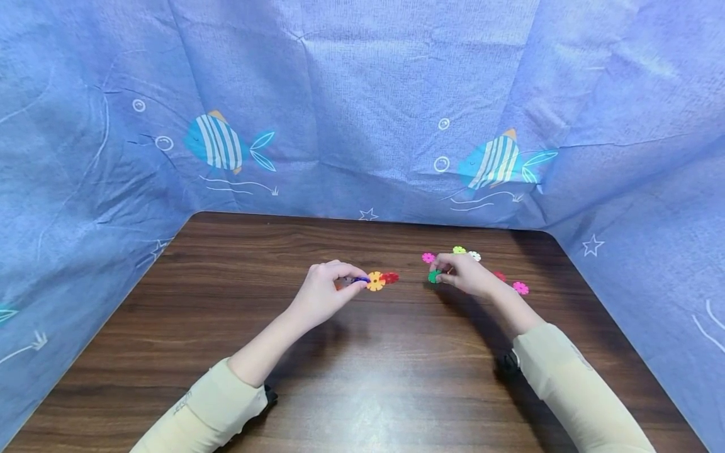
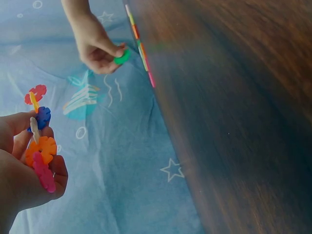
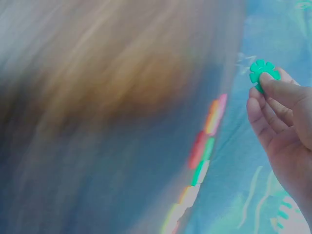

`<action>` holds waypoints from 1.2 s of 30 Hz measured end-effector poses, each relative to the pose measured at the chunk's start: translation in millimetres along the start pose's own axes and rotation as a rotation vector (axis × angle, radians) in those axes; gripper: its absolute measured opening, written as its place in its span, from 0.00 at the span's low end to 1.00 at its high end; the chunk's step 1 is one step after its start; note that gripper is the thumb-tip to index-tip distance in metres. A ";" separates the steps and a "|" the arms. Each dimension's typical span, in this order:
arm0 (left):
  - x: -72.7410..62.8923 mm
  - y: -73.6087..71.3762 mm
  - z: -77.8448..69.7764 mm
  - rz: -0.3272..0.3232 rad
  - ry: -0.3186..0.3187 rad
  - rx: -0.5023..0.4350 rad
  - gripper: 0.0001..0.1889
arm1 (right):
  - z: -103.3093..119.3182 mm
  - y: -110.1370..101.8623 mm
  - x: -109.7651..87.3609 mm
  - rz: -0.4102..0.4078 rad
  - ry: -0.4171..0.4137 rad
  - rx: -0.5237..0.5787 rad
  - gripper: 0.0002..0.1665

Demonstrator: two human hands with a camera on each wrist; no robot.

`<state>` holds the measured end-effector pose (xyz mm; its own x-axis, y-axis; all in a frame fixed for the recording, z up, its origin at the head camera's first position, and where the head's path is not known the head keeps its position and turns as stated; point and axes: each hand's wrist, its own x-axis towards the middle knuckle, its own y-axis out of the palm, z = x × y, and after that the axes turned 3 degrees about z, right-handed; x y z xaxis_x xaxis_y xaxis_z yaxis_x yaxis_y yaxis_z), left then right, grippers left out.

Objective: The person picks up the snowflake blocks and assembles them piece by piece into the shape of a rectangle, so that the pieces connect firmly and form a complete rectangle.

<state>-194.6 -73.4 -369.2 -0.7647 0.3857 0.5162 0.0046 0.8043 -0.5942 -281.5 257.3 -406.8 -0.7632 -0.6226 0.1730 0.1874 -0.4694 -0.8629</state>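
Observation:
My left hand (image 1: 325, 290) grips a chain of interlocked plastic flower discs above the table. In the left wrist view the chain runs from a red disc (image 2: 37, 94) through yellow, a blue disc (image 2: 43, 117) and a white one to an orange disc (image 2: 43, 150) and a pink disc (image 2: 44, 173). Thumb and fingers pinch it about the blue piece. Off to the right, my right hand (image 1: 466, 274) pinches a single green flower disc (image 3: 263, 73) between thumb and fingers. The green disc is apart from the chain.
Loose flower discs lie on the brown table (image 1: 362, 390) around the right hand: a pink one (image 1: 428, 257), a yellow-green one (image 1: 459, 250), a white one (image 1: 475, 256) and another pink one (image 1: 520, 287). Behind the table hangs a blue fish-print cloth (image 1: 362, 126).

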 end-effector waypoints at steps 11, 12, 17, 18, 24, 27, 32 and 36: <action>0.1 0.1 0.4 -0.005 -0.012 0.007 0.05 | 41.2 -21.5 2.6 -0.141 -0.035 0.020 0.11; 0.3 0.1 0.5 -0.008 -0.012 0.005 0.05 | 45.2 -22.7 2.6 -0.154 -0.035 0.032 0.10; 1.1 0.0 -0.1 -0.013 -0.015 0.003 0.05 | 64.5 -27.0 2.3 -0.206 0.007 0.110 0.08; 1.2 -0.2 -0.6 -0.013 -0.017 0.003 0.05 | 67.8 -27.5 2.2 -0.214 0.019 0.128 0.08; 1.3 0.1 -2.2 -0.036 -0.015 -0.007 0.05 | 87.3 -28.2 0.8 -0.252 0.058 0.210 0.09; 1.2 1.6 -1.4 -0.057 -0.004 -0.016 0.05 | 100.4 -28.4 -0.3 -0.265 0.069 0.260 0.09; 1.2 4.0 -0.6 -0.092 0.027 -0.016 0.05 | 124.2 -28.0 -0.2 -0.293 0.094 0.357 0.09; 1.6 5.9 -0.3 -0.118 0.056 0.001 0.05 | 129.5 -24.0 1.3 -0.309 0.108 0.411 0.09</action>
<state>-195.6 -67.9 -371.7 -0.7224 0.3134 0.6163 -0.0837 0.8452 -0.5279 -206.8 186.6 -324.4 -0.8765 -0.3585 0.3212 0.1542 -0.8413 -0.5181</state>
